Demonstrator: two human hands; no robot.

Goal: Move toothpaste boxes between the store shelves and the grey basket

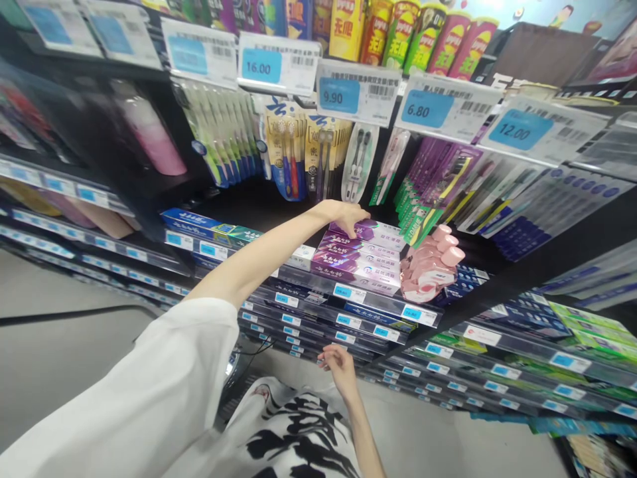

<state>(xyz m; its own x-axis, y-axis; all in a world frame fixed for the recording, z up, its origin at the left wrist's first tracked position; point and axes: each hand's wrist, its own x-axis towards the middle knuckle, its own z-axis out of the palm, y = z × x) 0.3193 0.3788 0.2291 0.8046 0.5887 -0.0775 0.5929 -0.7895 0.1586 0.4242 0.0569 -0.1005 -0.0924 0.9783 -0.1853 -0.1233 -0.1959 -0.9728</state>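
My left hand [348, 216] reaches over the shelf and grips a purple toothpaste box [368, 230] on top of a stack, its thumb over the front edge. More purple and white toothpaste boxes [355, 269] lie beneath it. My right hand [338, 364] hangs low in front of the shelves, its fingers loosely curled, and I see nothing in it. Pink pouches with caps [428, 272] stand just right of the stack. Left of it, partly behind my forearm, lies a blue toothpaste box [199, 222].
Packaged toothbrushes [283, 153] hang above the boxes, below a row of price tags [355, 93]. Chip canisters [403, 33] line the upper shelf. Price-labelled shelf edges [348, 292] jut out below. Green boxes [592, 332] fill the right-hand shelf; a pink bottle [152, 129] stands at left.
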